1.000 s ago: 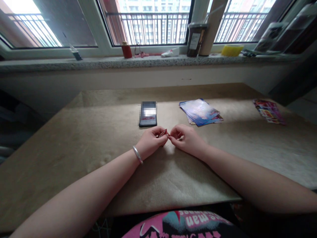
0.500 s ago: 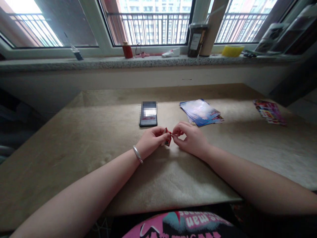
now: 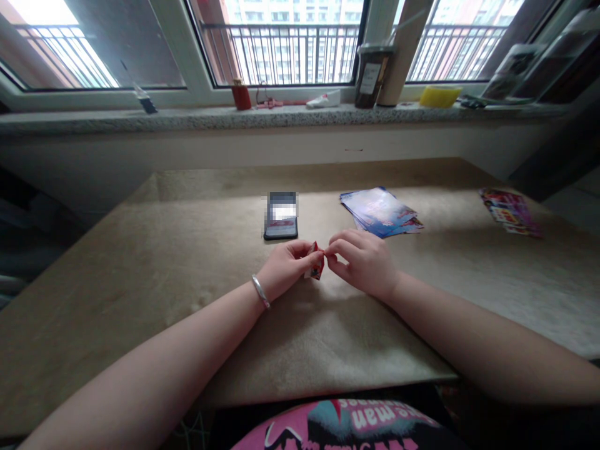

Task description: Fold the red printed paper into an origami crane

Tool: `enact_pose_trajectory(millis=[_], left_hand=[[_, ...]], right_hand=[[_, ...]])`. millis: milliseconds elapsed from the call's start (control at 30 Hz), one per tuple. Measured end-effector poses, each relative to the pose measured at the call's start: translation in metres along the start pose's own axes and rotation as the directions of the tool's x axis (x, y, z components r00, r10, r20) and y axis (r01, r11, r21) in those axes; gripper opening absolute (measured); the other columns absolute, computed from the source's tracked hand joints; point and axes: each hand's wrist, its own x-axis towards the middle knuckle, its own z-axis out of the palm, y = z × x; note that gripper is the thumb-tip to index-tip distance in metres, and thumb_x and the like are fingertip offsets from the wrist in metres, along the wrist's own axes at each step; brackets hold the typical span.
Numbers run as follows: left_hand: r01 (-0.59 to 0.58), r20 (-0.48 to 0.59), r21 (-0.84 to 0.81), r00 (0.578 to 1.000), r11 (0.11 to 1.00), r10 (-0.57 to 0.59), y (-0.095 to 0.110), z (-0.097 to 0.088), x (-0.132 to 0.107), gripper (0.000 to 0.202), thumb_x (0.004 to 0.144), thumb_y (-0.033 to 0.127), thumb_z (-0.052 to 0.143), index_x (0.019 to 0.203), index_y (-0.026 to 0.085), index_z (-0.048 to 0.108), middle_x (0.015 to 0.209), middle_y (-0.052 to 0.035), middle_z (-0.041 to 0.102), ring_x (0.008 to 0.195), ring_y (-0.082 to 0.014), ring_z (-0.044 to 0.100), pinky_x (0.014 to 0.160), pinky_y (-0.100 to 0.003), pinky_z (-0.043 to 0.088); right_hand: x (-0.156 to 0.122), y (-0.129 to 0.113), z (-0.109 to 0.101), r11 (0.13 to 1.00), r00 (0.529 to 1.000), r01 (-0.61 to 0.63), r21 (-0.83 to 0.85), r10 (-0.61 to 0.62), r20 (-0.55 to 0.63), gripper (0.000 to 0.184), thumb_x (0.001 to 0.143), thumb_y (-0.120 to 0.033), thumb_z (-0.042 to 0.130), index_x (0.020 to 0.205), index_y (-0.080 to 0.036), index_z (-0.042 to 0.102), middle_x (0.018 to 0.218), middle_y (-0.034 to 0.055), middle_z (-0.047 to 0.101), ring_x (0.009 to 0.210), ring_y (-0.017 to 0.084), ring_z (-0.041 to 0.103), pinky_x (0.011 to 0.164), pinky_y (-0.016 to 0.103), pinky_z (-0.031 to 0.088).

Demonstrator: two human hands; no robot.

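- head view; landmark: one phone (image 3: 282, 230), lying on the table (image 3: 140, 269).
- one small red-and-white folded piece (image 3: 316, 271), seemingly printed paper; nearer you than the phone, slightly to its right.
- your left hand (image 3: 288, 260), just on the phone's near side: thumb and fingers pinching the folded piece.
- your right hand (image 3: 360, 259), right of the phone and nearer you: fingertips at the piece's right edge; whether they grip it, cannot tell.
- handling, judged: very light, thin, stiffer along creases, perhaps slick, easily torn; best held across its folded layers, thumb against forefinger, pressing gently.
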Motion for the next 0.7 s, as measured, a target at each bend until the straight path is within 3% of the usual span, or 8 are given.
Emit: enact_pose_trajectory(millis=[167,400,700], left_hand=[[-0.001,-0.042,-0.012,0.999,1.000,0.001,-0.0002,0.0014,0.0008,0.032,0.068,0.041,0.067,0.063,0.013,0.055,0.058,0.0031,0.051,0.053,-0.0064,0.043,0.051,-0.018,0.034],[0.000,-0.077,-0.003,0.997,1.000,0.000,0.0029,0.0036,0.0006,0.030,0.067,0.039,0.066,0.064,0.013,0.053,0.058,0.0035,0.050,0.052,-0.0064,0.043,0.051,-0.018,0.035],[-0.034,-0.109,0.007,0.993,0.999,0.035,0.0010,0.0047,0.0018,0.025,0.069,0.036,0.064,0.064,0.014,0.052,0.056,0.0044,0.048,0.050,-0.0060,0.043,0.049,-0.018,0.035]], right_hand=[[0.0002,0.0001,-0.0002,1.000,1.000,0.011,-0.005,-0.010,0.028,0.016,0.084,-0.021,0.050,0.069,-0.020,0.056,0.077,0.0007,0.064,0.069,0.012,0.053,0.062,0.025,0.037],[0.0010,0.0013,-0.0036,0.982,0.987,0.152,-0.114,-0.144,0.076,0.019,0.088,-0.024,0.048,0.075,-0.020,0.060,0.083,0.0004,0.065,0.071,0.013,0.050,0.062,0.028,0.033],[0.0024,-0.0009,0.0021,0.999,0.999,0.001,-0.040,0.001,0.052,0.019,0.087,-0.025,0.048,0.070,-0.020,0.057,0.078,0.0012,0.064,0.071,0.013,0.053,0.063,0.026,0.036]])
